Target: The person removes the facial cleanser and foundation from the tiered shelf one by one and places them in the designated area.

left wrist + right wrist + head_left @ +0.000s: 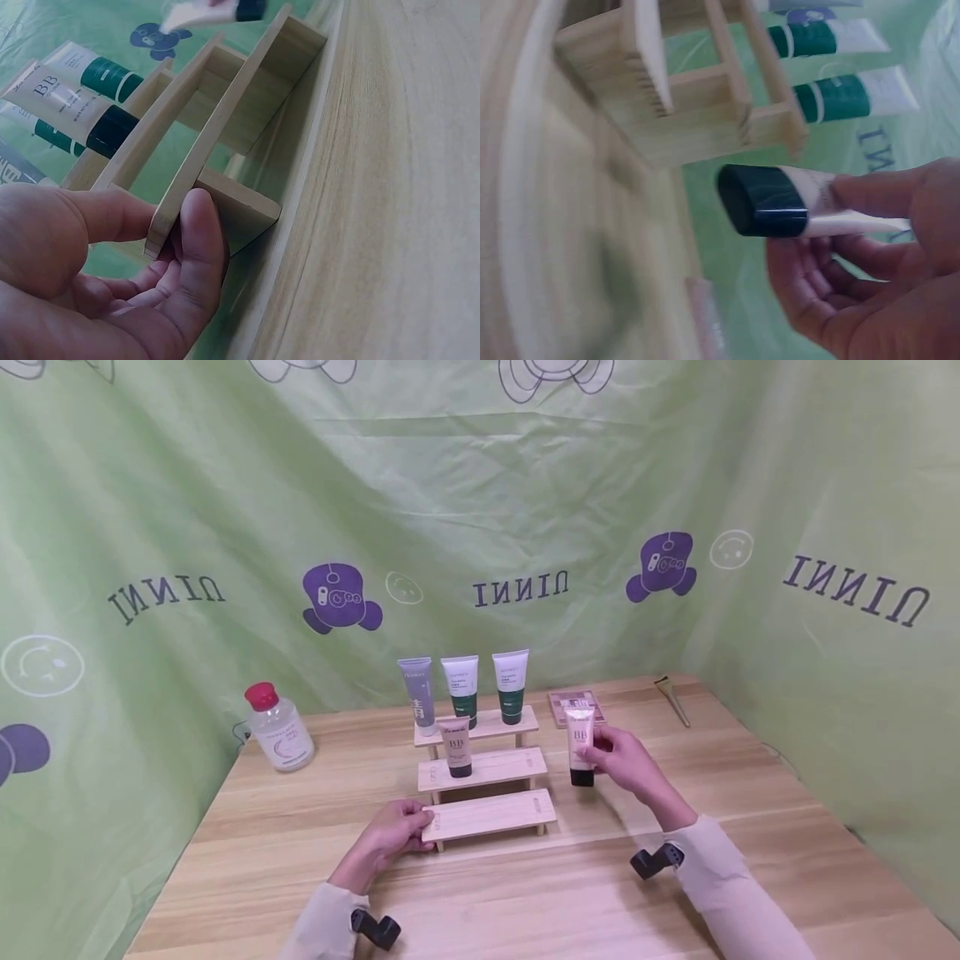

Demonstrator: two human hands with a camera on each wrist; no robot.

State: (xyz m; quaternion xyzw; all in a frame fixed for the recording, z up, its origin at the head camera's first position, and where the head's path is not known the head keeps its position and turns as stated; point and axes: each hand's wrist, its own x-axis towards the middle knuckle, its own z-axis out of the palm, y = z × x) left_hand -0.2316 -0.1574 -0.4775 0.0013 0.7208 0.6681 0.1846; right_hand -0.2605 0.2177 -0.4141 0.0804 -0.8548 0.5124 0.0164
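We see the left hand (390,837) pinching the left end of the lowest step of the wooden stepped rack (487,814), thumb under, fingers on top. Right hand (626,762) holds a BB cream tube (580,747) upright, cap down, just right of the rack, above the table (525,893). Rack holds three tubes (465,689) on top, another BB tube (456,746) on the middle step.

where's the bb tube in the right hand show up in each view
Head: the BB tube stands cap down in the right hand, right of the wooden stepped shelf.
Left wrist: only its black cap and pale body at the top edge, above the shelf.
Right wrist: centre frame, cap pointing left, pinched in the grip.
Shared landmark: the shelf.
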